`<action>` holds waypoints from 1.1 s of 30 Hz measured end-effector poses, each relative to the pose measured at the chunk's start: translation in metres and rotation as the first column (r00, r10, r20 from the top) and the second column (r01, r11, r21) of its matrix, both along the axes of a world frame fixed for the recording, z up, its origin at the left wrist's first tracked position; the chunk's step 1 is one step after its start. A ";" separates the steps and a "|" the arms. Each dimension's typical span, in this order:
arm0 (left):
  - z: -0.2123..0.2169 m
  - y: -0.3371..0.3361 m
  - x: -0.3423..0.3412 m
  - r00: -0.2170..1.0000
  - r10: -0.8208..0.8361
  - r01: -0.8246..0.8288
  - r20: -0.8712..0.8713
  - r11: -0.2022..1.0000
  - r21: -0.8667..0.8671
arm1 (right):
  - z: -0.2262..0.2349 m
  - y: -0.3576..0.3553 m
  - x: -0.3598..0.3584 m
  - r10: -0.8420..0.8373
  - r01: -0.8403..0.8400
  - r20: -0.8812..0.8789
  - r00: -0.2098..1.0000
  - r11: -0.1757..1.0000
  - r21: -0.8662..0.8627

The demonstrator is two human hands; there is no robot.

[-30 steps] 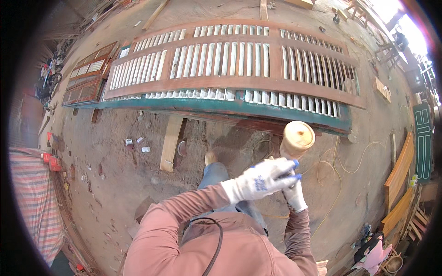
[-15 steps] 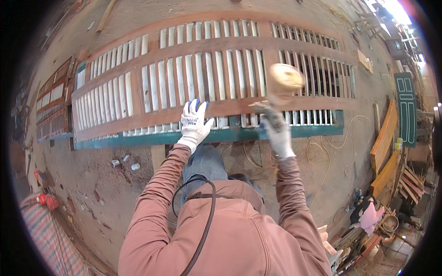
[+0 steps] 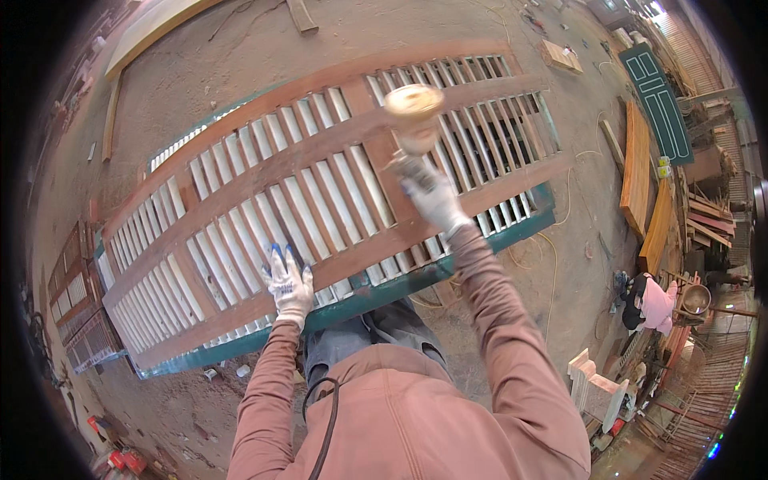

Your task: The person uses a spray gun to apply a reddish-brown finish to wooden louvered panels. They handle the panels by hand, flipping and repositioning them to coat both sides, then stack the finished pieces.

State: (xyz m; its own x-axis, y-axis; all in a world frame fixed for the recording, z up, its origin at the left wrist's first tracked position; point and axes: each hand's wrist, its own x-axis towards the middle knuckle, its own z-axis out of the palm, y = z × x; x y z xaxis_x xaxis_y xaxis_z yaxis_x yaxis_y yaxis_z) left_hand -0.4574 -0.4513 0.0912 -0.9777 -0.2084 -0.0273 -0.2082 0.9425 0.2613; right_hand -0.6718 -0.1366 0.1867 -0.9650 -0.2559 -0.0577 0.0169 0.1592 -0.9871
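two gloved hands: our left hand (image 3: 290, 282) flat on the long reddish-brown slatted wooden panel (image 3: 320, 200), our right hand (image 3: 432, 200) clenching the dusty round-disc power sander (image 3: 414, 112); we'd keep the disc flat.

Dirt floor (image 3: 240, 88), long slatted wooden panel (image 3: 320, 200), planks (image 3: 636, 164), green door (image 3: 660, 100)

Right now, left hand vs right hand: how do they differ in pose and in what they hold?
The left hand rests flat on the slatted wooden panel, low near its green front edge, holding nothing. The right hand is raised further out over the panel and grips a power sander with a round dusty disc. The left arm stays bent close in; the right reaches forward. Both wear white work gloves, the left with blue fingertips.
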 end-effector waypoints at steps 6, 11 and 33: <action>0.008 0.010 -0.004 0.984 0.088 -0.078 0.156 0.994 -0.073 | 0.018 0.218 -0.151 -0.385 0.388 -0.056 0.921 0.903 0.185; -0.002 0.028 -0.011 0.971 0.233 -0.229 0.050 0.971 -0.068 | 0.035 0.362 -0.182 -0.517 0.631 -0.368 0.773 0.562 0.536; -0.015 -0.155 0.046 0.821 0.569 -0.562 0.037 0.819 -0.117 | 0.007 -0.250 0.123 0.550 -0.538 0.019 0.835 0.809 0.238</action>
